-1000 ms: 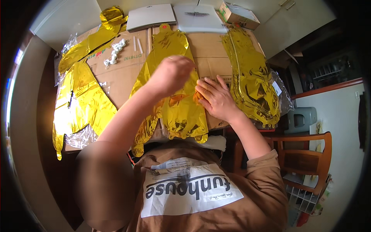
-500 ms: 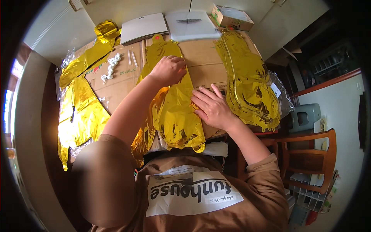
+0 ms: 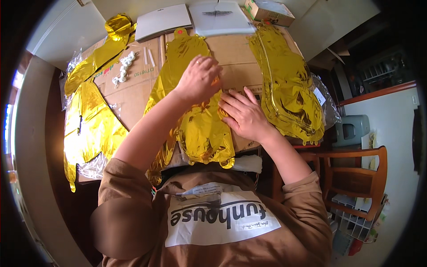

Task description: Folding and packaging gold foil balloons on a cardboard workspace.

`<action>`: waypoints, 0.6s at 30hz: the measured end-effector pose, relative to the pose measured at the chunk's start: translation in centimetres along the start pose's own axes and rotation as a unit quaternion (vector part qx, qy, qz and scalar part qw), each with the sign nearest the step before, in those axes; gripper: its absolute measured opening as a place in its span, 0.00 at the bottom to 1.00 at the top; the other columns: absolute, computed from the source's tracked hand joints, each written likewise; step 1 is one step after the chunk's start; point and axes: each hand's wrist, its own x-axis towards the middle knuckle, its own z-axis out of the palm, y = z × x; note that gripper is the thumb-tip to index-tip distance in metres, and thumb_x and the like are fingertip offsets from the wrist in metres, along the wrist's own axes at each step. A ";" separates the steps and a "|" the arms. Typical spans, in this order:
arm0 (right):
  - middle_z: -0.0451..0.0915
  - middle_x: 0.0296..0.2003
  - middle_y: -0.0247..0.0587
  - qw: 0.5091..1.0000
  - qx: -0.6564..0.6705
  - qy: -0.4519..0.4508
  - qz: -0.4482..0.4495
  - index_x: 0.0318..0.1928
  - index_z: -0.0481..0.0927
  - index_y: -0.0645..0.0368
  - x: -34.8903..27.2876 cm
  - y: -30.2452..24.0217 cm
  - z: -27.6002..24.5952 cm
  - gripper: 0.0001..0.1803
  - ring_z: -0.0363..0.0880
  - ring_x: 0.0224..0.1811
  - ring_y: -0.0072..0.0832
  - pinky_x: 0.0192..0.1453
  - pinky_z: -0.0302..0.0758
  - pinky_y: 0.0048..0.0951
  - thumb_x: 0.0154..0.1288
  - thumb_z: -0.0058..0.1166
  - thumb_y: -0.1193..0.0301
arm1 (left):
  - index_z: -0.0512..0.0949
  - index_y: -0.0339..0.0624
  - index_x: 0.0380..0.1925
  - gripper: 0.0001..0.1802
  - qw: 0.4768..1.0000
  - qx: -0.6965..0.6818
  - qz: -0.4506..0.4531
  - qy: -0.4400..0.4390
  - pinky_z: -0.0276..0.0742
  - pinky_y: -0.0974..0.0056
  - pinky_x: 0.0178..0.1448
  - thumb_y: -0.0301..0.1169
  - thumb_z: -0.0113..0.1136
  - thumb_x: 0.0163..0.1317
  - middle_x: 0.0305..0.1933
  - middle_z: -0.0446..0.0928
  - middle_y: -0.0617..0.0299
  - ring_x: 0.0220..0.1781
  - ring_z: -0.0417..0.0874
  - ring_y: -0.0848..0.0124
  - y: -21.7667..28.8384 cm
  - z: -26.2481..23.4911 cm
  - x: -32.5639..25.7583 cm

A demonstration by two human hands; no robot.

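A flat gold foil balloon point(image 3: 207, 129) stretches down the middle of the cardboard surface, its narrow tab at the far end. Above its right side is my left hand point(image 3: 199, 81), with fingers curled and the fingertips hidden; whatever they may pinch cannot be made out. My right hand point(image 3: 246, 116) lies flat with fingers spread, its fingertips touching the balloon's right edge. To the right lies another flat gold foil balloon point(image 3: 289, 84) with a raised seam. More gold foil point(image 3: 95, 120) spreads along the left side, creased and shiny.
Cardboard point(image 3: 138, 91) covers the table. Near its left part lie a white knotted string bundle point(image 3: 123, 69) and thin clear straws point(image 3: 150, 57). A white box point(image 3: 163, 22), a clear sleeve point(image 3: 222, 20) and a small carton point(image 3: 269, 12) line the far edge. A wooden chair point(image 3: 356, 155) stands right.
My left hand has lifted slightly and its fingers show more separately, with the wrist turned. My right hand stays at the balloon's edge. The view has shifted a little.
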 end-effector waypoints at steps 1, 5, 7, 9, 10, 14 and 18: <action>0.78 0.63 0.42 1.000 -0.001 0.000 0.000 0.59 0.81 0.55 0.0 -0.1 -0.1 0.23 0.71 0.70 0.42 0.79 0.54 0.58 0.65 0.62 0.62 | 0.79 0.40 0.54 0.22 1.000 -0.012 -0.002 -0.027 0.67 0.49 0.74 0.37 0.67 0.62 0.57 0.78 0.52 0.63 0.77 0.52 0.2 0.5 -1.2; 0.80 0.61 0.43 0.999 -0.001 0.010 -0.032 0.58 0.82 0.57 -0.4 -0.1 0.0 0.22 0.73 0.68 0.41 0.79 0.56 0.58 0.66 0.62 0.63 | 0.78 0.39 0.55 0.24 0.998 -0.051 -0.031 -0.024 0.71 0.51 0.70 0.39 0.67 0.62 0.58 0.78 0.52 0.63 0.77 0.52 0.6 0.9 -2.5; 0.80 0.62 0.43 0.999 0.004 0.007 -0.046 0.58 0.83 0.58 -1.5 -0.4 -0.1 0.22 0.74 0.68 0.41 0.79 0.57 0.58 0.66 0.62 0.64 | 0.78 0.39 0.55 0.24 0.997 -0.056 -0.040 -0.028 0.70 0.52 0.71 0.41 0.66 0.63 0.59 0.78 0.53 0.64 0.76 0.53 0.7 1.1 -2.7; 0.80 0.62 0.42 0.999 0.010 0.008 -0.052 0.57 0.83 0.60 -3.4 -1.9 -0.6 0.21 0.74 0.68 0.40 0.78 0.58 0.58 0.65 0.63 0.66 | 0.79 0.40 0.55 0.25 0.996 -0.063 -0.045 -0.034 0.68 0.52 0.73 0.45 0.64 0.65 0.59 0.78 0.53 0.66 0.76 0.54 0.7 1.1 -2.7; 0.80 0.62 0.42 0.999 0.015 0.002 -0.050 0.57 0.83 0.60 -4.2 -2.5 -0.8 0.21 0.74 0.69 0.40 0.78 0.58 0.58 0.65 0.63 0.66 | 0.79 0.40 0.55 0.25 0.996 -0.061 -0.045 -0.037 0.67 0.52 0.74 0.45 0.64 0.65 0.60 0.78 0.53 0.66 0.75 0.54 0.6 1.0 -2.8; 0.81 0.62 0.42 0.998 0.033 -0.021 -0.050 0.57 0.84 0.59 -6.7 -4.2 -2.2 0.21 0.74 0.69 0.40 0.79 0.57 0.59 0.65 0.63 0.66 | 0.78 0.40 0.57 0.26 0.996 -0.061 -0.046 -0.037 0.66 0.52 0.74 0.46 0.63 0.66 0.60 0.78 0.53 0.66 0.75 0.53 0.4 1.2 -3.0; 0.84 0.58 0.42 0.993 0.111 -0.014 -0.037 0.55 0.85 0.55 -6.2 -3.9 -3.7 0.17 0.79 0.65 0.39 0.77 0.63 0.56 0.68 0.61 0.65 | 0.75 0.41 0.59 0.28 0.997 -0.053 -0.050 -0.030 0.66 0.51 0.75 0.47 0.63 0.66 0.60 0.78 0.52 0.66 0.75 0.53 0.5 1.3 -3.2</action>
